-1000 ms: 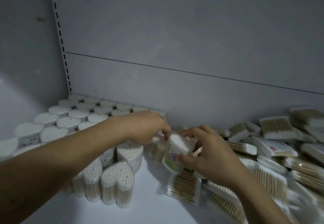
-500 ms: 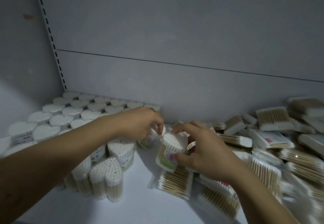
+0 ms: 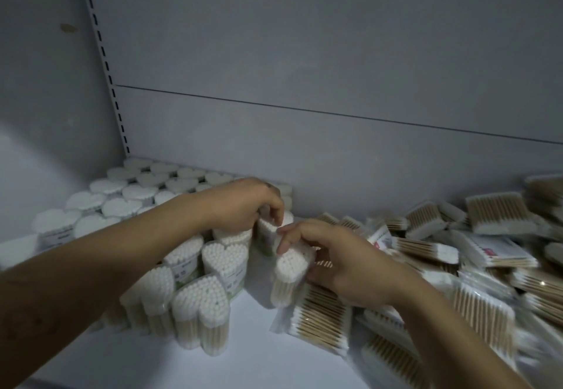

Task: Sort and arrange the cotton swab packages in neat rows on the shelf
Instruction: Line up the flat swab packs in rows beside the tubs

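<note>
White-tipped, tan-stemmed swab packages [image 3: 320, 321] on a white shelf [image 3: 152, 367].

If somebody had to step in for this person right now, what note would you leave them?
Left hand grips the end pack of the standing rows.
Right hand holds a heart-shaped pack, tilted, beside it.
Done: the standing rows fill the left of the shelf.
Left: set the held pack in line, then sort the loose flat packs piled on the right.

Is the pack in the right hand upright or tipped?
Roughly upright: the pack, gripped by the right hand, shows tips on top, sticks below.
</note>
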### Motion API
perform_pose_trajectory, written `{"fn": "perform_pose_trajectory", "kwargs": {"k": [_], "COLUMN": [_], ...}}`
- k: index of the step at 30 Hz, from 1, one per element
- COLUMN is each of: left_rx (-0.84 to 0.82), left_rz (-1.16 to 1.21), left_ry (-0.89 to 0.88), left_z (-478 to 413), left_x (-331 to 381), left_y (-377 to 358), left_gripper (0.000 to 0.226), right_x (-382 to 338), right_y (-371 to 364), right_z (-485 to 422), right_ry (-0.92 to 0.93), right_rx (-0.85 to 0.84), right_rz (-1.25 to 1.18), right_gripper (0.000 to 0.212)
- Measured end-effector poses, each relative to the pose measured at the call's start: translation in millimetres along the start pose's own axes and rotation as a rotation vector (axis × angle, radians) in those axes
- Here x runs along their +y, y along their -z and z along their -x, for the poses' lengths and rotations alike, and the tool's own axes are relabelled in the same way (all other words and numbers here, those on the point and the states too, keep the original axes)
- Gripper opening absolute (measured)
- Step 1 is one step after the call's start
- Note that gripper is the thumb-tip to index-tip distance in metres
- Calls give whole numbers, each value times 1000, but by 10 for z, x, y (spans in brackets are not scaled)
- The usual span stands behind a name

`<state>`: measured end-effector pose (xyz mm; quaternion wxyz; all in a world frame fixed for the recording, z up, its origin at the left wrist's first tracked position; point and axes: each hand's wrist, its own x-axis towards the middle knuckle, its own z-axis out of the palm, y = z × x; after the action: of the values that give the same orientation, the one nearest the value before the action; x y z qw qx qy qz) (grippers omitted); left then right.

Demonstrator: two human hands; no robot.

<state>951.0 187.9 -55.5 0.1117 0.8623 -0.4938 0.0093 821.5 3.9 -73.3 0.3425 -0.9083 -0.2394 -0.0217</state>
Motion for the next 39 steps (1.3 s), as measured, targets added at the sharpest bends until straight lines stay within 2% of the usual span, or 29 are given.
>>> {"fn": "perform_pose_trajectory", "kwargs": {"k": [3,7,9,10,12,14,20,23,30,32,35,39], "left_rx": [20,26,34,39,51,33,-12,-14,-27,-95,-224,-223], "left_rz": [-16,-31,-39,-31,-7,-7,-6,47,35,-21,-150,-76], "left_ry": [-5,-4,-9,-5,9,14,-24,-27,-37,-11,0,17], "left_z": [-13,-41,-65,-76,-101,-127,-130,-110,-182,-276,-407,-442], "left_x": [-57,-93,-120,-132,-150,-166,-219,-251,-357,-353,-329,-362], "left_y": [-10,-53,-83,-95,-104,-101,-78,-84,-6,2,-36,9], "left_gripper": [37,9,14,16,20,25,29,29,36,42,44,37], "right_x": [-1,14,-22,-48,-79,-86,-11,24,29,29,29,11], "right_y": [-93,-134,-185,-231,-347,-429,-413,-434,-498,-509,-517,-527], "right_z": [-99,-119,-105,-109,-143,-188,-191,-191,-199,-190,-174,-188], "right_ry": [-14,-50,-69,-94,-145,-155,-117,-157,-153,-155,-175,-171], "right_rx": [-9,21,90,111,132,170,240,316,310,315,293,247], "right_rz": [7,123,169,216,338,398,194,230,175,184,250,395], "right_gripper": [49,41,19,20,36,38,19,16,20,22,36,53]}}
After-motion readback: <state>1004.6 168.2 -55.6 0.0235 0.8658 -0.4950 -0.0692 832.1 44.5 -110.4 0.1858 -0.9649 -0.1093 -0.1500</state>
